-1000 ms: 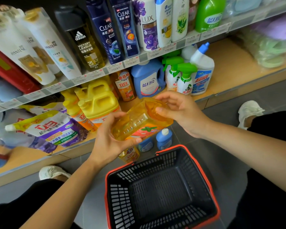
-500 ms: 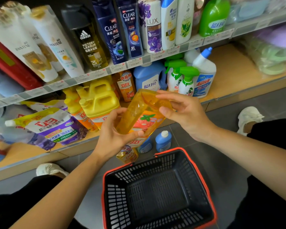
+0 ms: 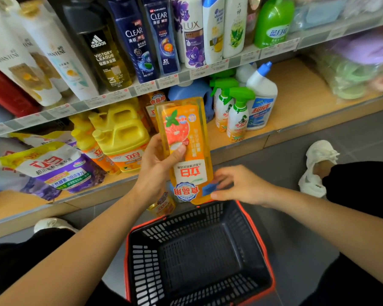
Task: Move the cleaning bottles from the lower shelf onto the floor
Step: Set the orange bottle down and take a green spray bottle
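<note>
My left hand (image 3: 157, 168) grips an orange dish-soap bottle (image 3: 186, 140) round its middle and holds it upside down, label toward me, in front of the lower shelf (image 3: 296, 102). At the bottle's lower end my right hand (image 3: 239, 186) touches it with loosely spread fingers. Behind the held bottle, a small orange bottle (image 3: 163, 206) and a blue bottle (image 3: 209, 188) stand on the floor, mostly hidden. The shelf holds yellow jugs (image 3: 122, 138), a blue jug (image 3: 194, 91), green spray bottles (image 3: 238, 113) and a white cleaner with a blue cap (image 3: 262, 96).
A black basket with a red rim (image 3: 250, 217) sits on the grey floor right below my hands. Refill pouches (image 3: 53, 166) lie at the shelf's left. Shampoo bottles (image 3: 139, 38) fill the upper shelf. White shoes (image 3: 318, 164) are at both sides.
The orange bottle has turned from lying sideways to upside down with its label facing me. My right hand slid from its upper end down to its lower end.
</note>
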